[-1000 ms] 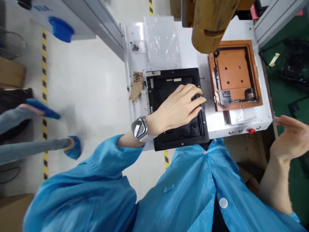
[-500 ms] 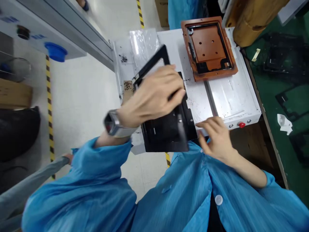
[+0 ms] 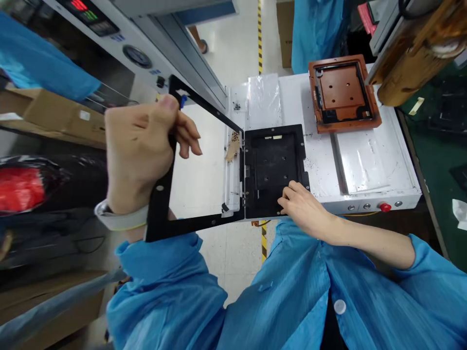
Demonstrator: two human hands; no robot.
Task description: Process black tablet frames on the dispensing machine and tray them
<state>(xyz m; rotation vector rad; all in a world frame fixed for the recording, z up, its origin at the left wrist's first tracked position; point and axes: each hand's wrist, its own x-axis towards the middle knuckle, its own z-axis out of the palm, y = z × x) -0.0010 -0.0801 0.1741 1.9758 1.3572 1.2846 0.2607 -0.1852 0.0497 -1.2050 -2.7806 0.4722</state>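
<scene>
My left hand (image 3: pixel 140 150) is closed round the outer edge of a black rectangular frame (image 3: pixel 191 227), which stands swung out to the left. Along its inner side, the frame joins a black fixture base (image 3: pixel 275 167) at hinges. The base lies on the white worktop and has a recessed middle with small holes. At the base's near right corner is my right hand (image 3: pixel 304 209), fingers curled together and touching the base; whatever they might pinch is hidden. Farther right sits a brown fixture (image 3: pixel 314 97) with a black frame-shaped part (image 3: pixel 330 116) inside.
A clear plastic sheet (image 3: pixel 264 99) lies behind the base. Red button (image 3: pixel 385 207) and metal buttons line the white worktop's (image 3: pixel 321 180) front. At upper left stands a machine with a gauge (image 3: pixel 137 56). A brown cylinder (image 3: pixel 396 90) rises at right beside a green surface (image 3: pixel 430 141).
The hinged frame has swung open to the left with my left hand on it. My right hand has moved onto the base's near right corner. The camera view has shifted.
</scene>
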